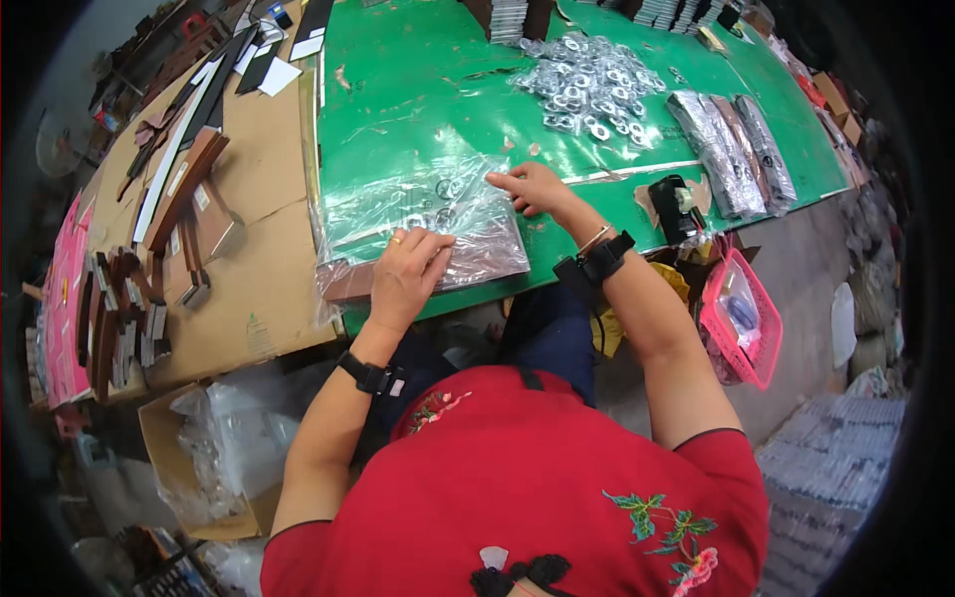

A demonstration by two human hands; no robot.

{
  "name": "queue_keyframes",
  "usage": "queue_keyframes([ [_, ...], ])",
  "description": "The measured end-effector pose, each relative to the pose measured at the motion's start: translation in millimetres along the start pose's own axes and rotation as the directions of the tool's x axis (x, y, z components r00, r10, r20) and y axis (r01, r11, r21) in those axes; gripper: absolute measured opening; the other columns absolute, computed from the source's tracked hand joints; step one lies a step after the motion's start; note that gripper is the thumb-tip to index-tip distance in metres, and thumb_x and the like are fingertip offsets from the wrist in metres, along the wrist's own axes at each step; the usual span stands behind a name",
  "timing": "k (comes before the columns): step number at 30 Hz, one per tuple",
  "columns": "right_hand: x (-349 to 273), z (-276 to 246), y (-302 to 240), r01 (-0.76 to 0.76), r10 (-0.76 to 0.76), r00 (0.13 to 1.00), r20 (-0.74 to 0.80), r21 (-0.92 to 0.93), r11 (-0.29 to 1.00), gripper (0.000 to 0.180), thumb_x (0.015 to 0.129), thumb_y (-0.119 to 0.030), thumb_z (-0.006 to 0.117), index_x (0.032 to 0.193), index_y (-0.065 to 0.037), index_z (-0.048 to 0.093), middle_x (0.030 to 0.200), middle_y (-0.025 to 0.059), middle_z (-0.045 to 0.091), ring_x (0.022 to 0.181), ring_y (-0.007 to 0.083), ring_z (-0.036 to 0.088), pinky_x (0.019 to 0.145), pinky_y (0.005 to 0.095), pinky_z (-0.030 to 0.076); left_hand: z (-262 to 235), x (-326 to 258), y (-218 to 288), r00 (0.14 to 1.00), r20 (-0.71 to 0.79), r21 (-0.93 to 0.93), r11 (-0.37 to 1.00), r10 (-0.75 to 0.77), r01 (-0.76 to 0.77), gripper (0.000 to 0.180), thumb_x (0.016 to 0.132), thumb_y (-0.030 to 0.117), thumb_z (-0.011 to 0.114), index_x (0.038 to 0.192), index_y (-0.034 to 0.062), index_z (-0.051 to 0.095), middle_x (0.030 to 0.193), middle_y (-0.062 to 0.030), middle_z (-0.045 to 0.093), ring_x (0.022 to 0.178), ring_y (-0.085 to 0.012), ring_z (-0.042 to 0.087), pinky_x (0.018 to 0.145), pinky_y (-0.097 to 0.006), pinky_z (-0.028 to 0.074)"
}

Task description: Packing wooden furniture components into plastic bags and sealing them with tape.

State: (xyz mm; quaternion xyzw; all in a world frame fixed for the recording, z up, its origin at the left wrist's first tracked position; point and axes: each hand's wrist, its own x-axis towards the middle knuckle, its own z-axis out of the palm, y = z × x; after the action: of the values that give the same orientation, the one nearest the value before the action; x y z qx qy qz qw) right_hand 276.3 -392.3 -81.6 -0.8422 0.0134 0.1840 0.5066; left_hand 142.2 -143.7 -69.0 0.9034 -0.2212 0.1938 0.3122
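Observation:
A clear plastic bag (383,206) lies spread at the near edge of the green table, with a brown flat piece (487,249) inside it. Small ring-shaped parts show through or on the film. My left hand (410,264) lies over the bag's near side, its fingers bent and gripping the film. At the bag's far right corner is my right hand (537,189), its index finger stretched toward the film and the lower fingers loosely bent. Whether its fingertips touch the film is unclear.
A heap of small bagged metal rings (587,85) lies at the back. Wrapped long bundles (731,154) rest at the right, near a black tape dispenser (676,209). A pink basket (741,318) hangs off the right edge. Brown strips (189,189) cover the cardboard (269,179) at left.

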Motion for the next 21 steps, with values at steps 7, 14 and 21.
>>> queue_keyframes([
  [7,15.0,5.4,1.6,-0.071,0.062,0.997,-0.041,-0.267,0.961,0.067,0.078,-0.056,0.086,0.101,0.005,0.068,0.089,0.0101,0.069,0.071,0.0159,0.065,0.056,0.0298,0.053,-2.8,-13.2,5.8,0.998,0.033,-0.003,0.999,-0.046,0.046,0.013,0.089,0.013,0.071,0.101,0.0111,0.07,0.098,-0.0051,0.066,0.09,-0.0307,0.061,0.08,-0.043,0.052],
  [14,22.9,3.9,6.6,-0.004,0.025,0.992,-0.122,0.168,0.986,0.036,0.08,-0.027,0.089,0.089,0.003,0.069,0.085,0.0098,0.071,0.07,0.0179,0.068,0.064,0.0339,0.057,-6.0,-7.6,9.2,0.995,0.093,-0.001,1.0,-0.03,0.03,0.024,0.09,0.009,0.068,0.114,0.0089,0.066,0.145,-0.005,0.057,0.1,-0.0327,0.063,0.092,-0.042,0.051],
  [21,18.8,-1.5,-11.9,-0.091,0.092,0.996,0.008,0.2,0.976,0.031,0.081,-0.024,0.088,0.088,0.0,0.069,0.082,0.0067,0.069,0.072,0.0165,0.067,0.064,0.0316,0.056,-12.5,12.6,7.1,0.944,0.325,0.076,0.993,0.057,-0.086,0.057,0.086,0.004,0.061,0.14,0.0235,0.061,0.142,0.0,0.061,0.087,-0.0301,0.061,0.085,-0.04,0.057],
])
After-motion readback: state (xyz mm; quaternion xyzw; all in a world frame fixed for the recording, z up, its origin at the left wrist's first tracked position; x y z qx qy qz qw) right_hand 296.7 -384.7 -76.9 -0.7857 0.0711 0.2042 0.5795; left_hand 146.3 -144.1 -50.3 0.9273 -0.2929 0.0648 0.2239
